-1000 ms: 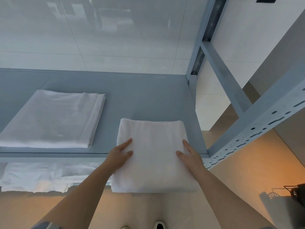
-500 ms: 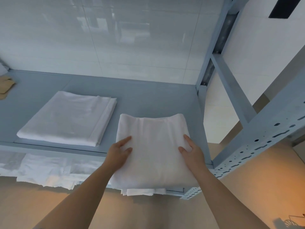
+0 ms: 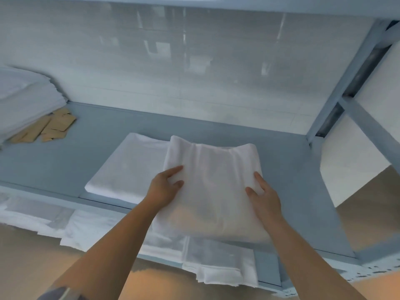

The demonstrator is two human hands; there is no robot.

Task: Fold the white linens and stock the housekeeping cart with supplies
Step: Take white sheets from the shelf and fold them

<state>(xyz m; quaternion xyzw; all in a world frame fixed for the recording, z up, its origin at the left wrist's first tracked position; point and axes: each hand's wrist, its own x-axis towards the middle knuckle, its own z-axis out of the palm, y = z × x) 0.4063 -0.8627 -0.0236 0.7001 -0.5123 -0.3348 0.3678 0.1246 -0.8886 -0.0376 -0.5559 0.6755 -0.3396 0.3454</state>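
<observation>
folded white towel [image 3: 213, 187] in both hands over grey shelf [image 3: 287, 169]

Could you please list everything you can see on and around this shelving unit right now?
Held folded linen: one, white, lifted over the shelf, overlapping the lying one.
Folded linen: one, white, flat on the shelf.
Linen stack: one, white, far left.
Tan flat pieces: several, beside the stack.
Lower linens: several, white, on the shelf below.
Shelf: one, blue-grey metal.
Left hand, right hand: gripping the held linen's sides.
</observation>
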